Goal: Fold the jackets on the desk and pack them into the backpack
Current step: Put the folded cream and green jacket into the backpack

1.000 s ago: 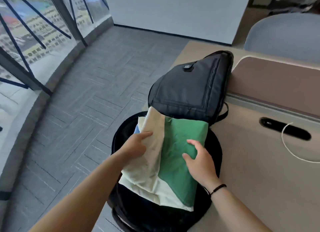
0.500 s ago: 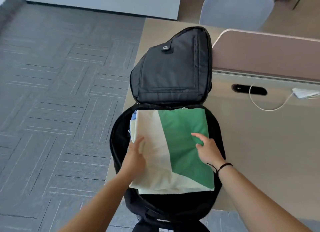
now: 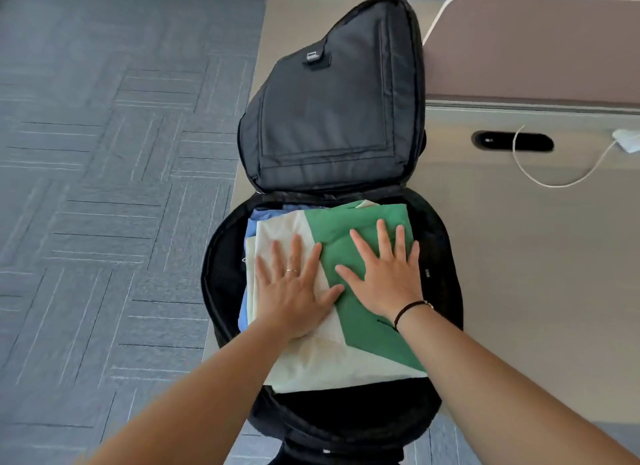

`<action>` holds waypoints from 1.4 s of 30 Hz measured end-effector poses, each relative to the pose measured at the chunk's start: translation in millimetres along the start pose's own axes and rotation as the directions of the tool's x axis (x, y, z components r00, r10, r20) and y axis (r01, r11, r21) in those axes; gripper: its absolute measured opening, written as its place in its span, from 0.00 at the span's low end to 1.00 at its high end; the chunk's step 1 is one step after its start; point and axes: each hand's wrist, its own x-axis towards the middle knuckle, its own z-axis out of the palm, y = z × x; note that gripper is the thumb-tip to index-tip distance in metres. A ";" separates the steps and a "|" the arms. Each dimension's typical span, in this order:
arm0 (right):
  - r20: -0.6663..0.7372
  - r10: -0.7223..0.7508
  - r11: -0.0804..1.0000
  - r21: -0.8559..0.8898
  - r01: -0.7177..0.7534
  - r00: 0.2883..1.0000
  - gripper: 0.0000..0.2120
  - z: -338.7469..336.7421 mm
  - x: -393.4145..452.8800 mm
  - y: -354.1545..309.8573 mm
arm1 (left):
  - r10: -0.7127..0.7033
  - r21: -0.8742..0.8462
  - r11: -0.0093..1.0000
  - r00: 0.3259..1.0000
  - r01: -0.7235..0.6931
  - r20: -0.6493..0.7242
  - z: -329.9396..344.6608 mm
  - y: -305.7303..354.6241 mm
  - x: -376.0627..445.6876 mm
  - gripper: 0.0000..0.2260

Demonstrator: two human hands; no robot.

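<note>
A person packs a black backpack [image 3: 221,291] that lies opened flat at the corner of a pale desk [image 3: 519,274], grey carpet tiles [image 3: 104,187] running off to the left. At the bag's left edge, a blue garment [image 3: 258,215] shows beneath a folded cream-and-green jacket [image 3: 360,333], which sits inside the main compartment and fills most of it. The left hand [image 3: 294,291], a ring on one finger, presses flat on the cream panel with fingers straight and spread wide, holding nothing; just beside it the right hand [image 3: 388,277], a dark band at the wrist, presses the green panel the same way, fingers splayed and uncurled. The two thumbs lie close together near the colour seam. Behind the hands the backpack's lid [image 3: 329,118] stands raised, leaning toward a mauve desk divider [image 3: 536,48]. Further right, a white cable [image 3: 554,184] loops out of a dark cable slot [image 3: 512,142] in the desktop. The fold appears finished and the pressing looks like the last settling of the stack before closing. The risk from here seems to be at the near edge: the jacket's cream hem lies close to the rim, and once the palms lift the fabric could spring up and catch in the zip or slide out, as the bag overhangs the desk's front edge.
</note>
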 end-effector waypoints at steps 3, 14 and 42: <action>-0.099 0.019 0.999 0.035 -0.016 0.995 0.35 27.5 -0.2 3.0 | -0.026 0.030 0.999 0.999 0.027 -0.023 13.5 1.4 3.4 0.39; -0.148 0.014 0.997 0.078 -0.003 0.989 0.33 38.6 15.3 6.4 | -0.033 0.036 0.999 0.994 0.037 -0.106 21.4 2.2 15.6 0.37; -0.025 0.978 0.118 0.885 -0.450 0.208 0.10 -39.1 -435.8 78.5 | 0.891 0.180 0.378 0.409 -0.908 0.195 -36.9 272.1 -214.1 0.19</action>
